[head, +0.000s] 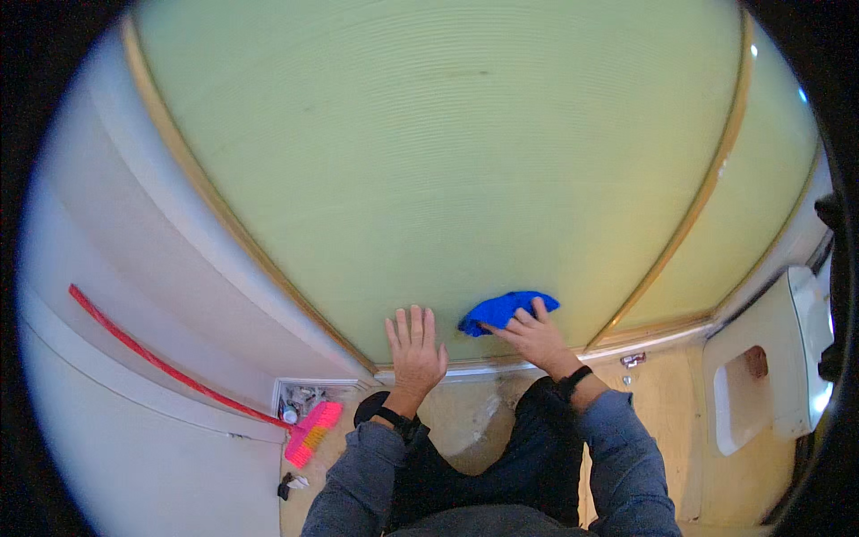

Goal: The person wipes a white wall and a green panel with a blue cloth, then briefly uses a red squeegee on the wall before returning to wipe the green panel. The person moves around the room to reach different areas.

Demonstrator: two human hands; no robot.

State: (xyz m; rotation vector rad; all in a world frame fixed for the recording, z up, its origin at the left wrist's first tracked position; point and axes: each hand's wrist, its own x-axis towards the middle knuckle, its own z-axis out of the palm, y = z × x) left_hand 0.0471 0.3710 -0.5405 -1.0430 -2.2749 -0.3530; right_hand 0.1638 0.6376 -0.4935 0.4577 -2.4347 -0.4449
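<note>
A blue cloth (pixel 503 311) is bunched under my right hand (pixel 537 337), which presses it against the lower part of a pale green ribbed panel (pixel 470 188). The thumb and fingers grip the cloth's near edge. To its left, my left hand (pixel 415 349) lies flat on the same panel with the fingers spread, holding nothing. Both hands are low on the panel, close above its bottom rail (pixel 463 369).
A gold-coloured frame strip (pixel 698 194) separates a narrower panel (pixel 778 201) at right. Beside it stands a white stool or seat (pixel 741 396). A broom with red handle (pixel 168 369) and pink-yellow bristles (pixel 312 436) leans at left, near small items (pixel 290 484) on the floor (pixel 664 416).
</note>
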